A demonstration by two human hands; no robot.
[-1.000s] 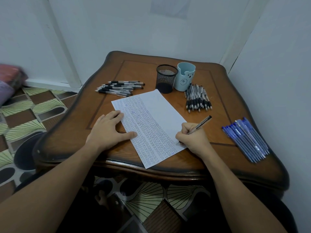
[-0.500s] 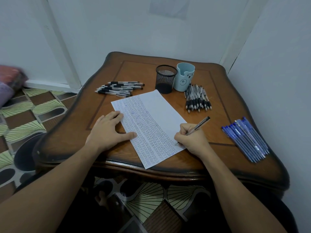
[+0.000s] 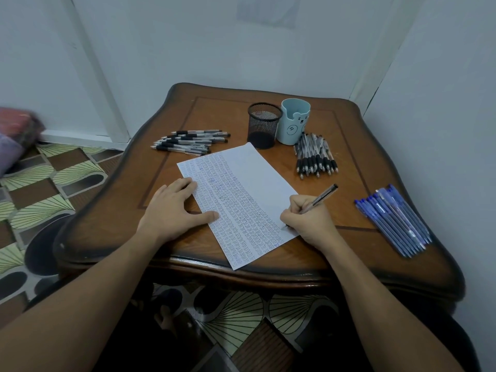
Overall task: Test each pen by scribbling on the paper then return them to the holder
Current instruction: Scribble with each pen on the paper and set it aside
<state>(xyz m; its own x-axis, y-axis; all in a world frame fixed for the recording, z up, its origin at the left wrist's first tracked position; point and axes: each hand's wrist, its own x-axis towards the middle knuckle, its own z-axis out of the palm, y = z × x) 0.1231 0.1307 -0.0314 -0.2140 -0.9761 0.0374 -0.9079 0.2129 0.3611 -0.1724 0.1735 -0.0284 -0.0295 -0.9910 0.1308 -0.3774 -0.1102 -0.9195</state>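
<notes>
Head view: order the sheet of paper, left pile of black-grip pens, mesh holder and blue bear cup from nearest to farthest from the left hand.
1. Sheet of paper, touched by the left hand.
2. Left pile of black-grip pens, behind it.
3. Mesh holder, back centre.
4. Blue bear cup, right of it.

The lower part of the pen is covered by the right hand, and the rows of marks on the paper are too small to be read. A pink and purple bundle is blurred and cut off by the left edge; both forearms are cut off below.
</notes>
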